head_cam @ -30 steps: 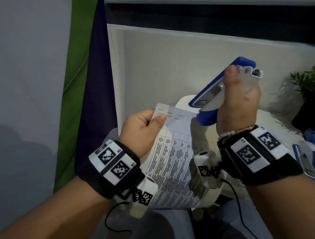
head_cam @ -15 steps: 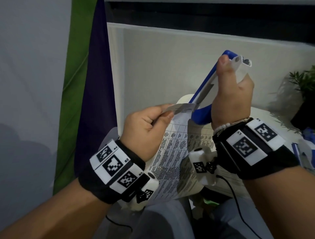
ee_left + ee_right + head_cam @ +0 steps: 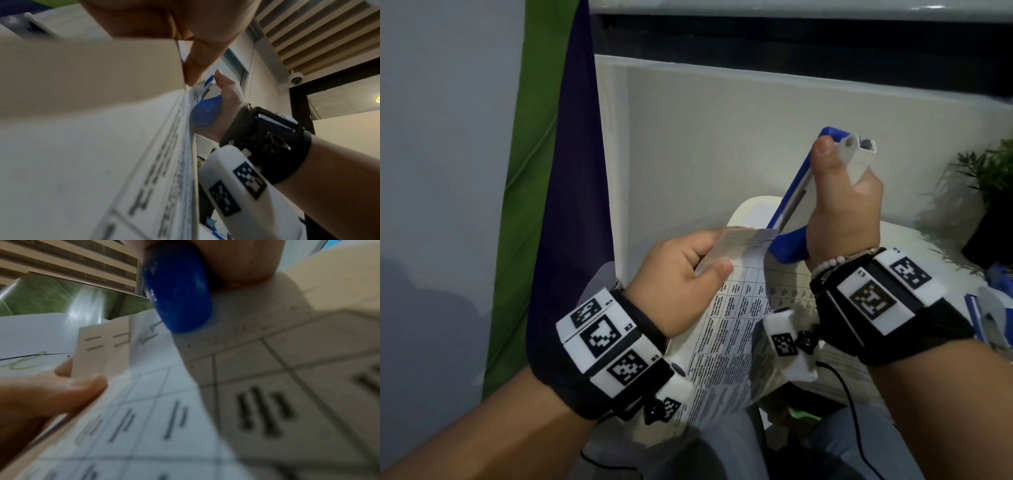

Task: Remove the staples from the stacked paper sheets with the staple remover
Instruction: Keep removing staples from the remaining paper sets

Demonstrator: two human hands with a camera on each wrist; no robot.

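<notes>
My left hand (image 3: 681, 274) pinches the top corner of the stacked printed sheets (image 3: 736, 329), thumb on top, with the top edge folded toward me. My right hand (image 3: 842, 219) grips a blue and white stapler-shaped staple remover (image 3: 794, 192), held upright, its lower blue end (image 3: 786, 246) at the folded top edge of the paper. In the right wrist view the blue end (image 3: 180, 293) sits just above several staples (image 3: 121, 340) in the sheets (image 3: 144, 402). The left wrist view shows my fingers (image 3: 197, 68) on the paper edge beside the blue tool (image 3: 202, 113).
A white round table (image 3: 914, 246) stands behind the paper. A potted plant (image 3: 993, 192) is at the right edge, with a blue and white object (image 3: 986, 308) near it. A white panel (image 3: 722, 137) rises behind the table.
The tool has swung from tilted to nearly upright and its lower end has come down onto the paper's top edge. My left hand has folded the top edge of the sheets toward me.
</notes>
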